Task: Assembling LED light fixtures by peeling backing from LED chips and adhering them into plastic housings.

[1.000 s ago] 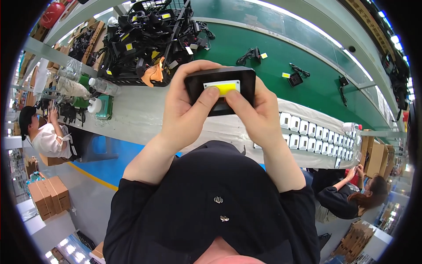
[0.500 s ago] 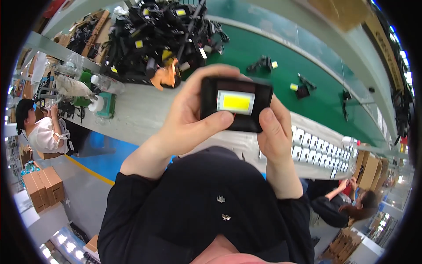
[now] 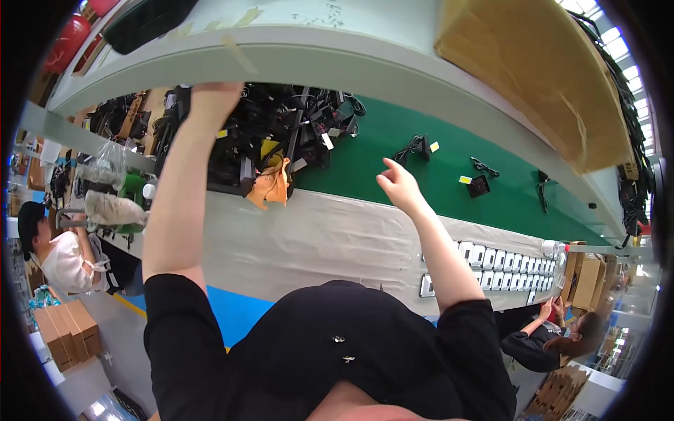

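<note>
My left arm stretches to the far left. My left hand (image 3: 216, 97) is at the pile of black lamp parts and cables (image 3: 270, 116), and its fingers are hidden behind the white shelf beam. Whether it holds anything does not show. Over the near edge of the green mat (image 3: 372, 168) hovers my right hand (image 3: 402, 189), empty, its index finger stretched out and thumb apart. Beyond that hand, a black lamp with a yellow light panel and a cable (image 3: 423, 147) lies on the mat. An orange glove-like piece (image 3: 270, 186) sits at the pile's near edge.
A white shelf (image 3: 337, 59) spans overhead, with brown paper (image 3: 526, 70) at its right. Rows of small white-framed parts (image 3: 505, 270) lie on the bench's right side. Another dark lamp piece (image 3: 479, 186) rests on the mat. People sit at left (image 3: 67, 256) and right (image 3: 537, 344).
The black lamp housing with the yellow panel is out of my right hand and no longer visible. My left hand has gone far left behind the beam; the right has moved apart from it.
</note>
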Demonstrator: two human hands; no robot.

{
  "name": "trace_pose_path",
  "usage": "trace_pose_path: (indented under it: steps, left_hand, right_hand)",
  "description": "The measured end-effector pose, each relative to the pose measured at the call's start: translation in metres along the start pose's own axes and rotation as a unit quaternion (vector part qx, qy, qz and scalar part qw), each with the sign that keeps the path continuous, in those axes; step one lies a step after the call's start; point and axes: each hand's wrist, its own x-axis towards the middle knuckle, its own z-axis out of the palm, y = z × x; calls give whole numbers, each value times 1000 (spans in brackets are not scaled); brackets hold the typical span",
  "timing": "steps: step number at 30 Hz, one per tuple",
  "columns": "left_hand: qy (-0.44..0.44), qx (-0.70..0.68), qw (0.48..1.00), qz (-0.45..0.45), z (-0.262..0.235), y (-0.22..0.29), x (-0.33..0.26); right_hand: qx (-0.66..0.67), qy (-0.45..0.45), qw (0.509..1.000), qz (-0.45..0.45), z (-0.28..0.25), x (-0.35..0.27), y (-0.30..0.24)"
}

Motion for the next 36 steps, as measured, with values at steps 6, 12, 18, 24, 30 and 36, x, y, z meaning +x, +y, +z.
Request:
trace_pose_path:
  steps: [6, 12, 18, 24, 30, 36]
  left_hand:
    - [-5, -100, 991, -83, 29, -24, -6]
    - [-4, -22, 998, -65, 9, -40, -27]
    - [-9, -506, 809, -300, -47, 74, -46]
    - [-341, -812, 301, -365, -117, 176, -43]
    - [-326, -872, 212, -295, -195, 190, -22]
    - [-261, -896, 212, -289, -260, 205, -36]
  right_hand:
    - [-260, 59, 959, -96, 62, 133, 12]
    - [-205, 124, 964, -117, 66, 165, 17]
    - [-106, 153, 969, -163, 0, 81, 27]
    - [46, 168, 955, -240, -47, -58, -63]
    - [73, 166, 936, -301, -94, -149, -83]
    - [90, 154, 951, -252, -121, -230, -101]
